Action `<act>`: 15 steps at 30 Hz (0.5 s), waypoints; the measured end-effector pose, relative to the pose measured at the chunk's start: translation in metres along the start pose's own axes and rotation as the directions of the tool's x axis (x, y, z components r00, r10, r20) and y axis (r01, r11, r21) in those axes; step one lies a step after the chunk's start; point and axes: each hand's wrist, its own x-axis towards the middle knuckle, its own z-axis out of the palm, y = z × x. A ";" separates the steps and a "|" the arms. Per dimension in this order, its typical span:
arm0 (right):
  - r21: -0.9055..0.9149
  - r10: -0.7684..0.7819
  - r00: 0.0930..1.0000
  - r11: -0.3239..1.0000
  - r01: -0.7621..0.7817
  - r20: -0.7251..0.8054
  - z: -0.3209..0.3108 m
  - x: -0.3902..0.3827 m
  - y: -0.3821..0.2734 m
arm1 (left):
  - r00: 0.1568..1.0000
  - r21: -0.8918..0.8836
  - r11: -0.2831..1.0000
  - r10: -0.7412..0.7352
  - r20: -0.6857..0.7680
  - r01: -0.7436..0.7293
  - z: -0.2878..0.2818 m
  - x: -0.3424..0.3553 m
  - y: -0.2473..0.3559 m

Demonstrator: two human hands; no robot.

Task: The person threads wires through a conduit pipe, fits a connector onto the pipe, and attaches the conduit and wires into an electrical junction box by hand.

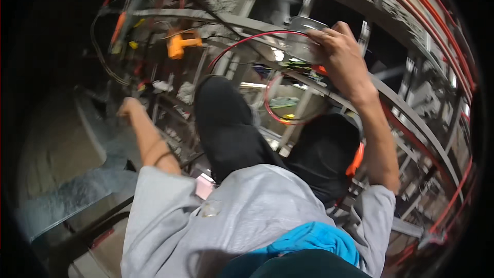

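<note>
My right hand [337, 54] is raised at the upper right, its fingers closed at the end of a red and black cable [257, 35]. The cable arcs left from the fingers and drops beyond my knee. Right behind these fingers is a shiny silver metal piece [303, 25]; whether they touch it, I cannot tell. A red cable loop [267, 95] hangs below, between my knees. My left hand [131, 107] reaches out at the left with curled fingers, close to dark bars and thin wires [105, 67]. What it grips is hidden and blurred.
An orange tool [182, 44] hangs ahead on the framework. Metal studs and beams [411, 123] surround my legs, with gaps down to a lower level. Orange-red pipes [437, 10] run along the upper right. A galvanized metal duct or channel [72, 201] lies at the lower left.
</note>
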 end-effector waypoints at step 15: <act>-0.002 -0.053 0.996 0.999 0.053 -0.076 -0.001 -0.007 0.002 | -0.340 -0.865 0.209 0.858 0.386 -0.456 -0.021 -0.419 0.333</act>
